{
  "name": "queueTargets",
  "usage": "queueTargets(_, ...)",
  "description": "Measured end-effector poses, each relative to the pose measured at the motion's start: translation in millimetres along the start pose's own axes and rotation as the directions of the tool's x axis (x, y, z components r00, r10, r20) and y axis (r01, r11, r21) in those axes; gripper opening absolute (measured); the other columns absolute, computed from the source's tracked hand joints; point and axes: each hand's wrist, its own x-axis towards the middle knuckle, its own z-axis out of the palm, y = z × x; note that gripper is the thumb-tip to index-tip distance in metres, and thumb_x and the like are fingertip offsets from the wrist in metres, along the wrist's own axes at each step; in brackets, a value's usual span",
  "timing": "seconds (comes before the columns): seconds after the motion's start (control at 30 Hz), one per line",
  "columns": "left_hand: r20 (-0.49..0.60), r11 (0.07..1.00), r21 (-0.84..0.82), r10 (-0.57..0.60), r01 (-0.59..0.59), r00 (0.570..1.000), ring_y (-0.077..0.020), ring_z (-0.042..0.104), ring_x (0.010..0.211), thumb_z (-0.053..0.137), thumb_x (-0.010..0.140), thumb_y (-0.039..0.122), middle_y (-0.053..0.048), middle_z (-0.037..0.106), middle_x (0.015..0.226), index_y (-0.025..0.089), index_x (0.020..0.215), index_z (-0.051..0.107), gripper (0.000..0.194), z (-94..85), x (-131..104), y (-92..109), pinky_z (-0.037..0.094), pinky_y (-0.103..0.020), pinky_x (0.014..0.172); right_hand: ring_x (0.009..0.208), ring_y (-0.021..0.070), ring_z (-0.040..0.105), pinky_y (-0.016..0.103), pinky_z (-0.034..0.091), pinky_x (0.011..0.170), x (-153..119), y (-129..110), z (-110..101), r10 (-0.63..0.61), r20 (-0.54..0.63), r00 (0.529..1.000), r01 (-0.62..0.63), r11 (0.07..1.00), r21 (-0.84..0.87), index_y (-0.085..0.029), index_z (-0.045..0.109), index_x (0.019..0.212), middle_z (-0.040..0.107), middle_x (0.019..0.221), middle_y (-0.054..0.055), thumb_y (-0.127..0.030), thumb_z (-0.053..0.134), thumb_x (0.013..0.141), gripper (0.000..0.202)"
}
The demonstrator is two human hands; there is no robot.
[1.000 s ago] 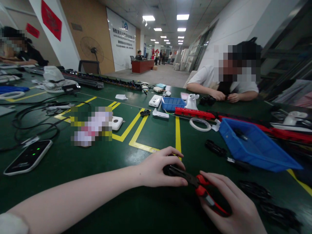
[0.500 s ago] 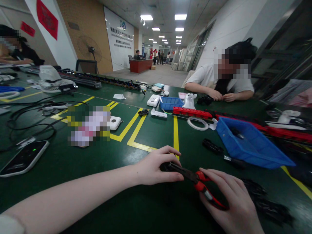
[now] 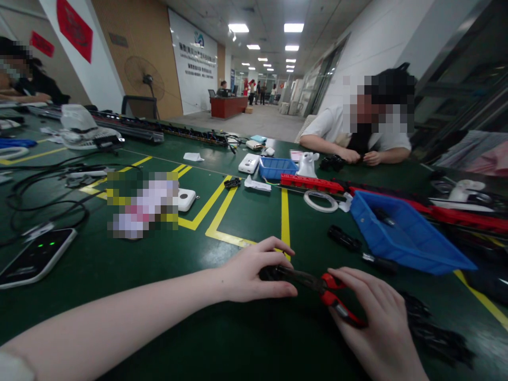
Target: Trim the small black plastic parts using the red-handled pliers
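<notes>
Nearest the camera, the right hand (image 3: 381, 312) grips red-handled pliers (image 3: 337, 301), its fingers wrapped round the spread handles. The pliers' dark nose points left and reaches the small black part (image 3: 270, 272) that the left hand (image 3: 262, 272) holds, fingers curled over it and thumb below; the part's shape is largely hidden. Both hands are above the green table (image 3: 166, 275). Beside the right hand lie bundled black cables (image 3: 436, 333). Farther out, black connectors (image 3: 344, 238) lie near the large blue bin (image 3: 408, 233), with a white ring (image 3: 320, 201) beyond them. Behind these runs a red strip (image 3: 311, 183), near a smaller blue tray (image 3: 278, 168). Across the table, a person in a white top (image 3: 359, 127) bends over their own hands.
</notes>
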Motion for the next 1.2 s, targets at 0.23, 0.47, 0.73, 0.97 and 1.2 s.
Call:
queueTargets(0.23, 0.041, 1.0, 0.021, 0.009, -0.01, 0.999, -0.0254, 0.06, 0.115, 0.074, 0.085, 0.04, -0.009, 0.057, 0.13, 0.018, 0.103, 0.07, 0.029, -1.0, -0.9, 1.5, 0.05, -0.037, 0.096, 0.099, 0.028, 0.063, 0.043, 0.04, 0.09, 3.0, -3.2, -2.6, -0.032, -0.014, 0.999, 0.032, 0.999, -0.017, -0.02, 0.056, 0.119, 0.066, 0.107, 0.01, -0.023, 0.049, 0.09, 0.03)
queueTargets(0.47, 0.051, 1.0, 0.009, 0.011, -0.012, 0.999, -0.0256, 0.061, 0.114, 0.074, 0.085, 0.041, -0.01, 0.057, 0.13, 0.018, 0.103, 0.071, 0.029, -0.1, 0.6, 1.2, 0.05, -0.038, 0.097, 0.101, 0.0284, 0.063, 0.045, 0.039, 0.095, 2.2, -4.0, -3.0, -0.013, -0.039, 0.999, 0.013, 1.0, -0.011, -0.02, 0.056, 0.118, 0.066, 0.108, 0.01, -0.026, 0.05, 0.091, 0.029)
queueTargets(0.73, 0.017, 0.998, -0.039, 0.049, -0.048, 0.999, -0.0251, 0.06, 0.117, 0.077, 0.082, 0.041, -0.01, 0.057, 0.129, 0.019, 0.096, 0.075, 0.026, 1.8, 1.0, -6.4, 0.051, -0.036, 0.096, 0.102, 0.0268, 0.063, 0.044, 0.038, 0.098, 0.9, -2.7, -2.1, -0.04, -0.022, 0.999, 0.041, 0.999, 0.02, -0.019, 0.057, 0.121, 0.066, 0.109, 0.01, -0.023, 0.052, 0.09, 0.032)
queueTargets(0.97, 0.024, 0.999, -0.029, 0.041, -0.04, 0.999, -0.0258, 0.059, 0.118, 0.078, 0.081, 0.039, -0.01, 0.057, 0.128, 0.018, 0.095, 0.075, 0.026, 1.9, 1.0, -4.1, 0.051, -0.036, 0.096, 0.095, 0.0254, 0.065, 0.044, 0.039, 0.097, 1.0, -3.2, -3.3, -0.063, -0.014, 0.998, 0.063, 0.998, 0.022, -0.019, 0.058, 0.118, 0.068, 0.104, 0.008, -0.023, 0.054, 0.088, 0.03)
queueTargets(1.2, 0.043, 0.999, -0.046, 0.011, -0.009, 0.999, -0.0257, 0.06, 0.116, 0.077, 0.082, 0.043, -0.01, 0.059, 0.128, 0.018, 0.095, 0.075, 0.028, 1.0, 1.6, -5.1, 0.051, -0.037, 0.097, 0.093, 0.0254, 0.067, 0.044, 0.04, 0.094, 0.6, -5.2, -5.7, -0.042, -0.002, 0.999, 0.042, 0.999, 0.031, -0.021, 0.058, 0.117, 0.07, 0.102, 0.007, -0.021, 0.056, 0.086, 0.032)
